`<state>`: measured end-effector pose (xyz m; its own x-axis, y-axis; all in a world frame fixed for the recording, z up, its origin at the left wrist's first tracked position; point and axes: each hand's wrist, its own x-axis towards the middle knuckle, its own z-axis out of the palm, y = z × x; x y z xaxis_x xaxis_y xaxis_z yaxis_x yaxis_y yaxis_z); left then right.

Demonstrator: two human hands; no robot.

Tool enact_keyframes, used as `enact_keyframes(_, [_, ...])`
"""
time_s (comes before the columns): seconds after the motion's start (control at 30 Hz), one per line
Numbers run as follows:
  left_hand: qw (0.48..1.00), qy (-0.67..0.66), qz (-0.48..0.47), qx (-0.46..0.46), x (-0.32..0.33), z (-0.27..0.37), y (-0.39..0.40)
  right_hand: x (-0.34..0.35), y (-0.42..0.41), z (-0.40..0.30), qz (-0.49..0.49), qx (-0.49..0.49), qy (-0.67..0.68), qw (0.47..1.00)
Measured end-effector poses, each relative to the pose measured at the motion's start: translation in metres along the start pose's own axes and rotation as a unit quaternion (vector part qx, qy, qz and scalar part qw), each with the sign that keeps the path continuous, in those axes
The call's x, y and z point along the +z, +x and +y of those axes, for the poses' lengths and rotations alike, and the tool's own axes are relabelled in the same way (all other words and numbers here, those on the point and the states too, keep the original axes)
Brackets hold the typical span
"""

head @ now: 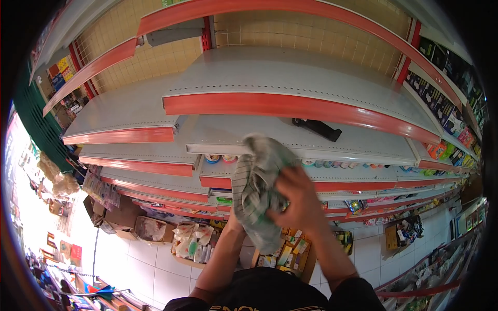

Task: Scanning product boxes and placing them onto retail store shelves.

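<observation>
A crumpled grey-green striped cloth (258,194) is held up before the shelves, slightly blurred. My left hand (235,222) supports it from the lower left; the cloth covers most of that hand, leaving the wrist side visible. On the right side, my right hand (297,196) grips the cloth with bent, blurred fingers. Just beyond the cloth runs a grey metal shelf (233,130), with a black elongated object (318,129) lying on it towards the right. Above that is a wider grey shelf (295,72) with a red front strip (272,104).
Lower shelves carry small round-lidded containers (212,158) and packets (354,205). On the tiled floor (140,268) stand a carton of bottles (194,247), a carton of small boxes (290,252) and an open cardboard box (402,235). More shelving (432,280) stands at the lower right.
</observation>
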<state>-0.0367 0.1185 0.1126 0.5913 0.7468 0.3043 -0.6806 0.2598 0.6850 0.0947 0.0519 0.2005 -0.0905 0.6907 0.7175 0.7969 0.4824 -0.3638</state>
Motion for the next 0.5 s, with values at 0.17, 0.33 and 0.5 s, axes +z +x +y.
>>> enact_keyframes(0.17, [0.987,-0.087,0.080,-0.112,0.014,0.006,0.004,0.017,-0.101,0.004,-0.082,0.113,0.073,0.987])
enact_keyframes(0.33, [0.998,-0.045,0.009,-0.040,0.001,-0.017,0.006,-0.023,-0.126,0.028,0.204,0.343,0.592,0.700])
enact_keyframes(0.5, [0.985,-0.148,-0.054,-0.064,0.027,-0.016,0.008,-0.025,-0.067,0.032,0.292,0.307,0.429,0.798])
